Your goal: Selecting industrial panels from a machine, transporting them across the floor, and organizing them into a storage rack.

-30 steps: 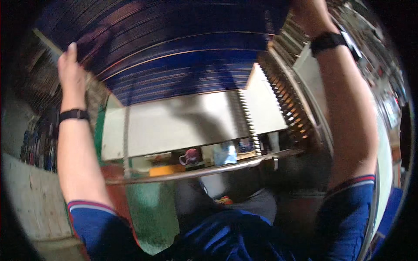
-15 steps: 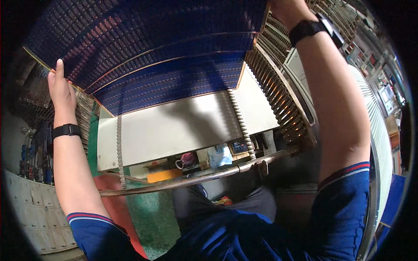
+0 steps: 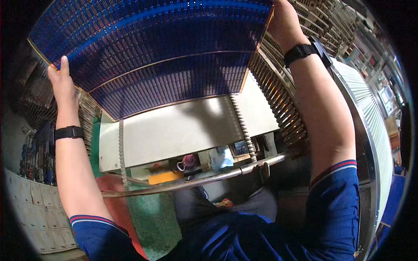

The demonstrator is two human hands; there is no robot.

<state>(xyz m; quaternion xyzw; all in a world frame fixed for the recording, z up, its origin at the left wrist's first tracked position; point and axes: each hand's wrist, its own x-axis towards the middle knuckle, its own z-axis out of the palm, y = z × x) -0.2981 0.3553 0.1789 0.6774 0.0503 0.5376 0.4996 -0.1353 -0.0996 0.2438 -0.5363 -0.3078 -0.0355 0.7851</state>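
A large blue printed circuit board panel (image 3: 174, 41), covered with rows of fine repeated patterns and edged in tan, is held up in front of me. My left hand (image 3: 64, 87) grips its left edge, thumb extended along the face and the other fingers mostly hidden behind. At the upper right, my right hand (image 3: 285, 26) is closed on the right edge, its fingertips hidden by the panel and the picture's rim. The lower edge of the panel lies over slotted rods (image 3: 239, 119) of a rack, above a white board (image 3: 174, 132).
A metal bar (image 3: 196, 182) crosses in front of my body. Beneath the white board lie a purple mug (image 3: 189, 162), an orange item (image 3: 164, 177) and a pale blue packet (image 3: 220, 157). Toothed rack rows (image 3: 278, 98) stand at right, lockers (image 3: 41, 204) at far left.
The panel's face has tilted and catches more light along its top. My right hand has come slightly lower and nearer; my left hand keeps its hold with little movement.
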